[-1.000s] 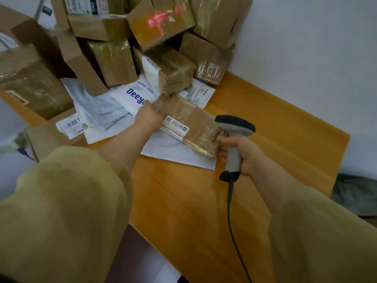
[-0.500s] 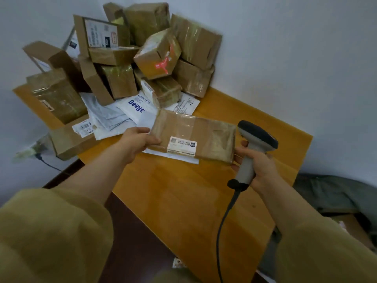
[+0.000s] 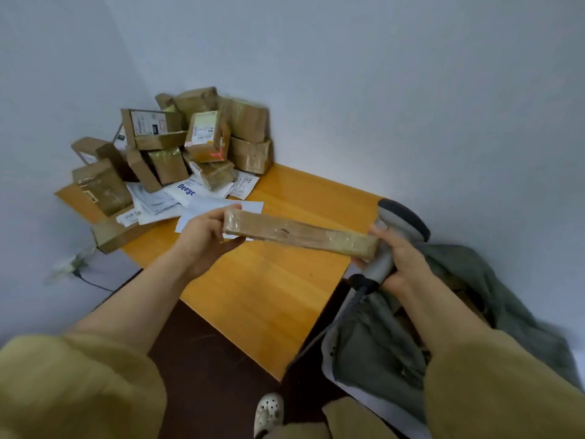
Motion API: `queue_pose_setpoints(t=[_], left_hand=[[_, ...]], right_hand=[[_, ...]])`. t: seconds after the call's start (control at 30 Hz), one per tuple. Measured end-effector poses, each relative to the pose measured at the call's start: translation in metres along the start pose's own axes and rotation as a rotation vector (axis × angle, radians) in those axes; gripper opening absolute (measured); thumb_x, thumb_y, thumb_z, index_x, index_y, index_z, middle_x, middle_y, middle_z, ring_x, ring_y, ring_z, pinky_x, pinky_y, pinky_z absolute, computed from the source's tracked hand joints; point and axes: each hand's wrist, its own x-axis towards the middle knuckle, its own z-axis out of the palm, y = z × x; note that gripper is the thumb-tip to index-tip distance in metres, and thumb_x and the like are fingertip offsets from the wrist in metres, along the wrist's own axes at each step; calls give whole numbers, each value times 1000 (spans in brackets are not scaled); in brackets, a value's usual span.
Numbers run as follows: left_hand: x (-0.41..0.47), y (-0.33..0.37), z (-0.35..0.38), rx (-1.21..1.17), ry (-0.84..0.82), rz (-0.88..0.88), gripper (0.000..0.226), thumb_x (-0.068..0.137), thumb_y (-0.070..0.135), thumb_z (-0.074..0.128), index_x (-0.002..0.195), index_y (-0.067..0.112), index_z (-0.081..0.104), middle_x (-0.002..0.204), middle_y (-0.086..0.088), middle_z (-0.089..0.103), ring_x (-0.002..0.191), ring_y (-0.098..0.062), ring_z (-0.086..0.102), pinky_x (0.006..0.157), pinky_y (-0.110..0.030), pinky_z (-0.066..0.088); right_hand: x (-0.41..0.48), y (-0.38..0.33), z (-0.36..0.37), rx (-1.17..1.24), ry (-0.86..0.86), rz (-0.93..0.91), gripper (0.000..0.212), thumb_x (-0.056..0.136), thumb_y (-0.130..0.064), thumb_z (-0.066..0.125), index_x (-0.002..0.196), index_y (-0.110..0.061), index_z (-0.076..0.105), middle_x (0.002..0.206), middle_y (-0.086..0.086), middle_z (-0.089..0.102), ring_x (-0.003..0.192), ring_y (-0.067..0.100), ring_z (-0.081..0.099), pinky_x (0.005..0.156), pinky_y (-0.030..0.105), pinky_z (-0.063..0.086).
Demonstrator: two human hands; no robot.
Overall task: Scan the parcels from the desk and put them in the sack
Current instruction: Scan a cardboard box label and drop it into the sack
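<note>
A flat brown taped parcel (image 3: 300, 234) is held in the air above the orange desk (image 3: 269, 296), seen edge-on. My left hand (image 3: 205, 237) grips its left end. My right hand (image 3: 400, 259) grips the grey handheld scanner (image 3: 400, 223) by its handle, and its fingertips touch the parcel's right end. The grey-green sack (image 3: 380, 353) gapes open on the floor at the right, below the scanner. A heap of brown boxes (image 3: 190, 144) and white mailers (image 3: 190, 193) fills the desk's far corner.
White walls meet behind the heap. The scanner's cable (image 3: 345, 312) hangs down along the desk's right edge. A dark floor (image 3: 205, 359) lies below the desk's near corner, with a white perforated shoe (image 3: 269, 410) on it. A plug and cord (image 3: 76, 267) sit at the left wall.
The parcel was picked off the desk and lifted, then tipped so its label side no longer faces me. Both hands drew back from the heap and toward the right, and the sack came into view.
</note>
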Motion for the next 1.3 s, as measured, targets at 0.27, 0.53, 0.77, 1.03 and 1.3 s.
queue_pose_setpoints(t=[0.27,0.53,0.77,1.03,1.3], left_hand=[[-38,6,33,82,62,-98,32,89,15,59,120,8,57,109,-11,63,80,-23,63,60,-30,54],[-42,29,42,394,-171,-214,25,85,8,62,108,15,67,92,-4,71,77,-19,68,66,-32,59],[-26,61,67,657,-117,44,44,83,-1,68,119,24,60,94,-4,68,71,-12,68,59,-23,58],[-15,95,102,1129,-363,294,24,77,8,77,100,16,75,95,-4,74,88,-16,68,89,-30,54],[-22,91,137,1258,-626,366,28,75,13,79,103,14,75,89,9,74,81,-5,68,79,-16,54]], right_hand=[[-36,-5,-48,-49,-130,-262,33,73,15,65,90,-14,67,100,10,67,94,24,66,72,38,60],[-74,-29,-51,-225,-42,-456,26,79,4,69,101,-8,66,102,7,70,99,20,66,78,35,57],[-88,-19,-46,-494,94,-495,21,81,-11,74,100,-6,68,83,5,68,73,17,63,71,37,54],[-92,-12,-29,-529,56,-532,17,74,-3,80,83,-14,69,85,3,72,72,12,63,64,27,53],[-97,-28,21,-548,-64,-583,30,65,-8,85,86,-21,68,85,-4,74,85,14,69,67,30,54]])
